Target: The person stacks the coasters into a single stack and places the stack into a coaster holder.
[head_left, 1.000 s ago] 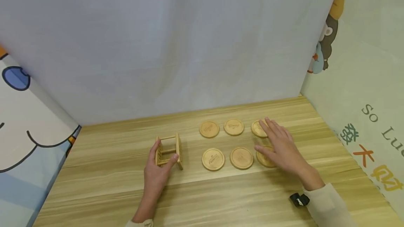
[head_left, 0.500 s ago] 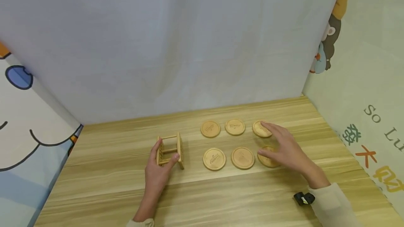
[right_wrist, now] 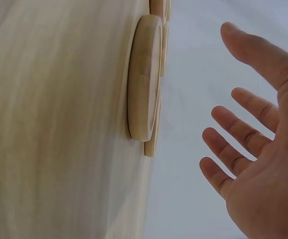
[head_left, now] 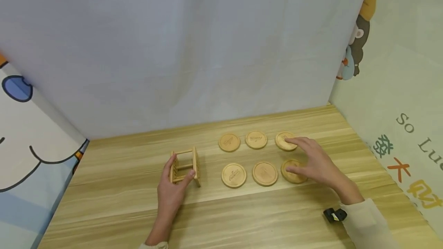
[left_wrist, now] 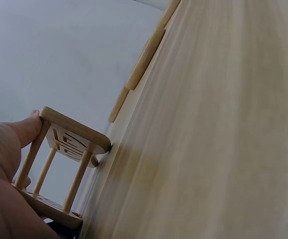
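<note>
My left hand (head_left: 169,193) grips a small wooden coaster rack (head_left: 196,169) on the table, thumb on one slatted side and fingers on the other. In the left wrist view, thin posts join the rack's two cut-out panels (left_wrist: 74,130). My right hand (head_left: 320,168) hovers with spread fingers over the right end of two rows of round wooden coasters, holding nothing. Beneath it lie the far right coaster (head_left: 281,141) and the near right coaster (head_left: 293,178), partly covered by fingers and thumb. The right wrist view shows a gap between this hand and the nearest coaster (right_wrist: 145,79).
Between the hands lie more coasters, among them the near left coaster (head_left: 233,175), near middle coaster (head_left: 265,174), far left coaster (head_left: 229,142) and far middle coaster (head_left: 256,140). A pale curtain (head_left: 207,49) hangs behind the wooden table (head_left: 242,218). A printed cloth (head_left: 398,87) borders the right.
My right hand has drawn back slightly to the right, its fingers bending a little and uncovering more of the right-hand coasters. The left hand and rack stay in place.
</note>
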Demonstrator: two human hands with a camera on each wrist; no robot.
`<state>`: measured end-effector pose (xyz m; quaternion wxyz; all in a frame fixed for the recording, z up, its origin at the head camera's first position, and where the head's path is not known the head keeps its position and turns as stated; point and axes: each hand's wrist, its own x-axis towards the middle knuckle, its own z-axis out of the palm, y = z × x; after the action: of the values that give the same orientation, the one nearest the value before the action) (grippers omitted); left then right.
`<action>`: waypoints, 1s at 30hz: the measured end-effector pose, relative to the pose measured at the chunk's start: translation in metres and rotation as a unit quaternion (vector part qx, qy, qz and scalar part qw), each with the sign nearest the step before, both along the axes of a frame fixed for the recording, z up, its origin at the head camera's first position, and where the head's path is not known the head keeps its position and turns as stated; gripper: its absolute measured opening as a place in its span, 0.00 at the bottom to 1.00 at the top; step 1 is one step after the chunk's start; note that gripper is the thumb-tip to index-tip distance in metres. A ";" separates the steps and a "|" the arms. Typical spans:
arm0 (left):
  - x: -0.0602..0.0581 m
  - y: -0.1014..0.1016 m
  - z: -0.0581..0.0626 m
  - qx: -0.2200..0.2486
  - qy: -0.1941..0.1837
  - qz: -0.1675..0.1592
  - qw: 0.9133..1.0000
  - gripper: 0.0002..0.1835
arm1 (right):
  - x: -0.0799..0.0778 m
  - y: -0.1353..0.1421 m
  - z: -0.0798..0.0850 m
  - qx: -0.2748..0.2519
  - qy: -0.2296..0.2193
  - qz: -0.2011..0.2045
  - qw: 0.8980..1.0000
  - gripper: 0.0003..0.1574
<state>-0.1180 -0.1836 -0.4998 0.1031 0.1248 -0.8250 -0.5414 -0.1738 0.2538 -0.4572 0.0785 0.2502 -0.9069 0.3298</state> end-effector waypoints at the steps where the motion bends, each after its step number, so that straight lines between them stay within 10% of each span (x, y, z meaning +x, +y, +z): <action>1: 0.000 0.000 0.000 0.000 0.001 0.001 1.000 0.48 | 0.000 0.000 0.000 -0.001 -0.001 0.000 1.000 0.53; 30: -0.001 -0.001 0.003 0.013 -0.021 -0.012 1.000 0.48 | -0.003 0.008 -0.007 0.029 -0.082 0.020 0.996 0.51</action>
<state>-0.1187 -0.1851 -0.4964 0.0781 0.1275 -0.8216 -0.5502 -0.1768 0.2620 -0.4640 -0.0098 0.2423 -0.9143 0.3246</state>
